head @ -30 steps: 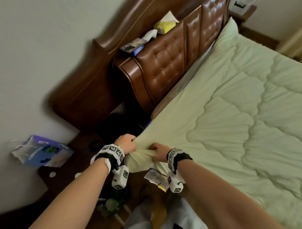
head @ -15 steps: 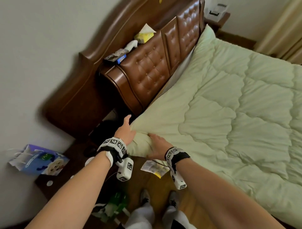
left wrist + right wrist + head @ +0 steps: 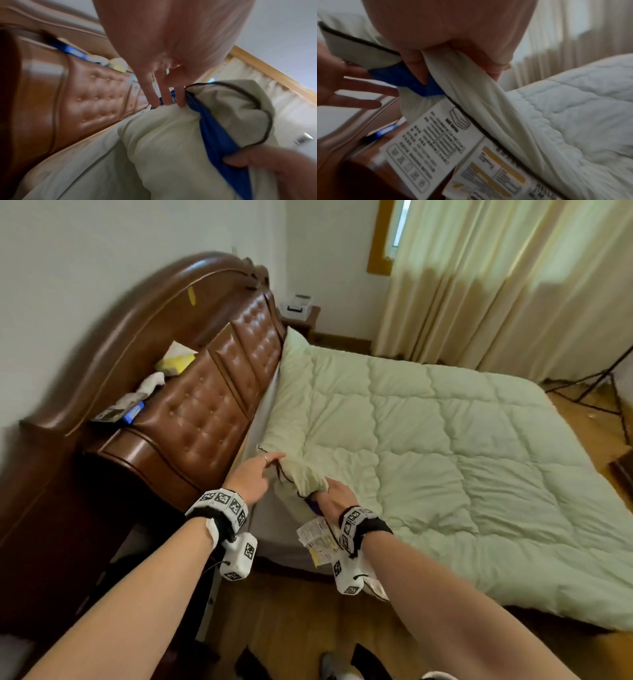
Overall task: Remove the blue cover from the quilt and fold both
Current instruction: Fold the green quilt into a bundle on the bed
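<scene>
A pale green quilt (image 3: 428,440) covers the bed. Its near corner (image 3: 301,474), edged with dark piping, is lifted and bunched. My right hand (image 3: 325,496) grips that corner from below, and in the right wrist view my right hand (image 3: 453,60) pinches green fabric together with a strip of the blue cover (image 3: 406,77). The blue cover (image 3: 214,132) shows as a band under the raised flap of the quilt (image 3: 163,142). My left hand (image 3: 270,460) is open, and its straight fingers (image 3: 164,97) touch the corner's top edge.
Printed care labels (image 3: 317,539) hang from the corner by my right wrist. A brown tufted headboard (image 3: 205,412) with a tissue box (image 3: 174,361) runs along the left. Curtains (image 3: 496,285) and a tripod (image 3: 599,392) stand beyond the bed, and a wooden floor (image 3: 291,611) lies below.
Both hands gripped the quilt corner a second ago. The left hand has let go and straightened its fingers, while the right hand has lifted the corner up towards the bed. The head view has risen.
</scene>
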